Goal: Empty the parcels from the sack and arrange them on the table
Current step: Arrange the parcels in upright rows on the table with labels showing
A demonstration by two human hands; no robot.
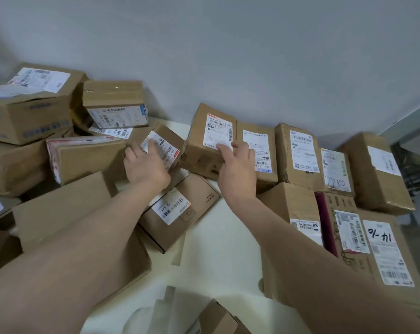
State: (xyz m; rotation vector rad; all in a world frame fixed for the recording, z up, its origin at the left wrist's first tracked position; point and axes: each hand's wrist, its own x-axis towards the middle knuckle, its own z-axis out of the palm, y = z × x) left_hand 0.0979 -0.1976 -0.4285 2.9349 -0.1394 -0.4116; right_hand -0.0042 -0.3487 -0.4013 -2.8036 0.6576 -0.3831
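Now left hand (147, 162) grips small box (166, 143); right hand (236, 171) grips tall box (201, 150).

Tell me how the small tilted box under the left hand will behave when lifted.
Probably stiff: the small box shows crisp edges. Likely light: the left hand spans it. Tilted among other parcels, it may tip if released; its curling label corner offers poor grip.
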